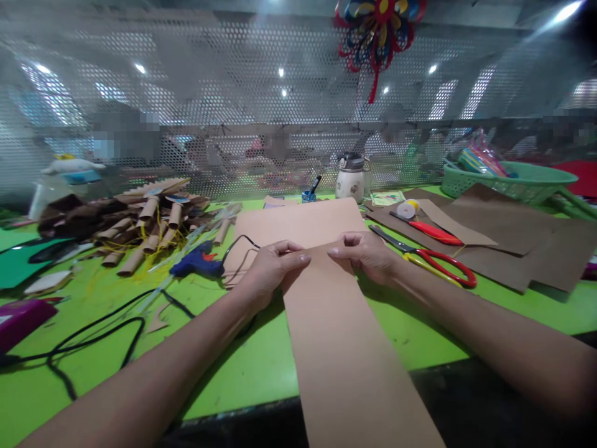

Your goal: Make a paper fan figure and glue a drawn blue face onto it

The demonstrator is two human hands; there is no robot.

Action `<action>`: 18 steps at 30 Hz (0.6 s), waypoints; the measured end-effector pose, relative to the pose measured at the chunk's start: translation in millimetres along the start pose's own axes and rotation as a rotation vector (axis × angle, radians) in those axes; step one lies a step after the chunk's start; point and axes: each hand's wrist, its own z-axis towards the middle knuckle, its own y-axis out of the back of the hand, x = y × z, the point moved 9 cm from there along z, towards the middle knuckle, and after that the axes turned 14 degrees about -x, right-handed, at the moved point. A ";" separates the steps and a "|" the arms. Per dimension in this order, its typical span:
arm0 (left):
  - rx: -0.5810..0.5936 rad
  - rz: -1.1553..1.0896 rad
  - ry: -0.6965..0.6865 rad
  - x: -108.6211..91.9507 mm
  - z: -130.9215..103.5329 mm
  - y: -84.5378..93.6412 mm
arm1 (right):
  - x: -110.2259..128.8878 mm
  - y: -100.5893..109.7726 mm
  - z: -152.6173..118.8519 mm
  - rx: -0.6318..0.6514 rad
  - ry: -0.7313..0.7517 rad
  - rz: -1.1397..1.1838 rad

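Observation:
A long strip of tan kraft paper (340, 336) runs from mid-table toward me and hangs past the table's front edge. My left hand (275, 267) pinches its far end near the left corner, thumb on top. At the right corner of that same end, my right hand (366, 254) grips it between thumb and fingers. Behind my hands lies a larger tan paper sheet (298, 218). Left of my left hand rests a blue glue gun (198, 260) with a black cord. Red-and-yellow-handled scissors (433, 260) lie beside my right wrist.
Paper tubes with yellow strings (153, 233) are piled at left. Brown paper sheets (504, 230), a red-handled cutting tool (431, 231) and a tape roll (407, 210) lie at right. A green basket (508, 180), a bottle (351, 180) and a perforated metal screen (224, 87) stand behind.

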 end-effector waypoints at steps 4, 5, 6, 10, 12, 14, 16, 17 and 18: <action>-0.006 0.014 -0.023 -2.4 -1.5 0.3 | -2.1 -2.9 -2.2 0.003 -0.015 -0.010; -0.001 0.020 -0.025 -2.3 -1.9 -0.2 | -2.5 -2.8 -2.2 -0.003 -0.016 -0.013; 0.006 0.025 -0.027 -2.1 -2.1 -0.9 | -2.6 -2.5 -2.0 -0.010 -0.014 -0.016; 0.018 0.058 -0.042 -1.4 -0.9 -1.6 | -1.7 -0.8 -0.9 -0.024 -0.002 -0.029; 0.020 0.067 -0.051 -1.8 0.3 -1.3 | -1.1 0.3 0.1 -0.025 0.007 -0.037; 0.027 0.072 -0.057 -2.4 0.9 -1.2 | -1.4 1.3 1.5 -0.021 0.013 -0.043; 0.039 0.077 -0.062 -2.8 0.7 -1.6 | -3.1 1.5 2.9 -0.004 0.008 -0.041; 0.046 0.079 -0.063 -3.0 0.3 -2.1 | -4.3 1.2 3.4 0.006 0.001 -0.036; 0.055 0.081 -0.064 -3.1 -0.4 -2.8 | -5.9 0.9 3.6 0.016 -0.010 -0.032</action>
